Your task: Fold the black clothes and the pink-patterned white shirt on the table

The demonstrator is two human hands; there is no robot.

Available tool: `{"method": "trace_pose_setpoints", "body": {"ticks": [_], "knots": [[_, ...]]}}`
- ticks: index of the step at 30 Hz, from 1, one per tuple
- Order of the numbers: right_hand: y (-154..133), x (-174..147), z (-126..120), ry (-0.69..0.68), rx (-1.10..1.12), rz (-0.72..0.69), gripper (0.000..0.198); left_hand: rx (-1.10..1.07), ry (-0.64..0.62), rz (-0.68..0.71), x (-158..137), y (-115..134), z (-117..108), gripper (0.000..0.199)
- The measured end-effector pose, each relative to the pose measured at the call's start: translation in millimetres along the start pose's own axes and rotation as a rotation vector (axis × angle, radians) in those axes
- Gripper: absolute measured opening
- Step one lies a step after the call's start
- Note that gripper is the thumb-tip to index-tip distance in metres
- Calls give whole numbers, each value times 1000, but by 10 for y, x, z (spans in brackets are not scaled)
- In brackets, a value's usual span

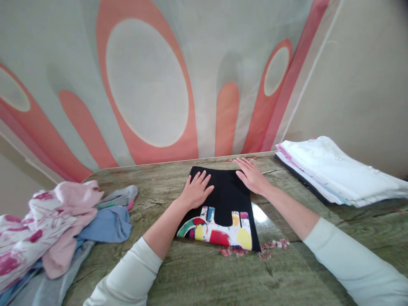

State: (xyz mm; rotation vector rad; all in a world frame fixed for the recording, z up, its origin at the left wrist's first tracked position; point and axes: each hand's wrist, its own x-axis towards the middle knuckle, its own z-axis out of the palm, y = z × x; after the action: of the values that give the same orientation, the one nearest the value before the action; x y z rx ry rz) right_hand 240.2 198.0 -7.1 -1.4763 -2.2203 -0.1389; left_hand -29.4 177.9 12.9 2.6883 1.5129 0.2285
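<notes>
A folded black garment (225, 195) with a colourful elephant-like print along its near edge lies flat in front of me. My left hand (196, 191) rests on its upper left part, fingers spread. At the upper right corner lies my right hand (251, 175), its fingers stretched out and reaching partly past the cloth's edge. Neither hand grips anything. The garment's underside is hidden.
Under everything is a wood-patterned table (204, 276) with pink flower prints. To the left sits a loose heap of clothes (63, 225) in pink, white, blue and grey. A stack of folded clothes (338, 170), white on top, stands at the right. A patterned curtain (207, 119) hangs behind.
</notes>
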Motion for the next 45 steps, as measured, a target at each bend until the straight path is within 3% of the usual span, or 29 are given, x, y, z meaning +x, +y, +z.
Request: {"method": "trace_pose_setpoints", "body": {"ticks": [3,6,13,17,21,26,31,36,41,43,45], "knots": [[-142,-4,25,-160,56,-126,55,-51,-23,17,12,-257,54,58],[-179,-13,99,-266,62,-81,56,-81,-31,21,47,-395,101,58],[-13,-26,192,-154,29,137,52,-271,86,-51,92,-543,125,59],[133,8,212,-35,140,226,41,-596,222,-235,143,-609,99,66],[254,85,213,-51,414,282,39,-922,203,-455,269,-654,26,76],[284,206,152,-186,395,321,44,-899,159,-570,460,-749,-95,68],[257,335,53,-321,359,287,44,-935,-62,-497,585,-809,-210,29],[251,393,-13,-386,372,290,50,-946,-156,-459,581,-785,-317,19],[231,365,-145,-351,464,250,48,-1143,-151,-345,565,-697,-341,26],[230,371,-255,-246,491,273,45,-1210,-54,-280,592,-641,-364,31],[232,402,-418,-119,537,312,44,-1219,139,-208,656,-567,-447,35]]}}
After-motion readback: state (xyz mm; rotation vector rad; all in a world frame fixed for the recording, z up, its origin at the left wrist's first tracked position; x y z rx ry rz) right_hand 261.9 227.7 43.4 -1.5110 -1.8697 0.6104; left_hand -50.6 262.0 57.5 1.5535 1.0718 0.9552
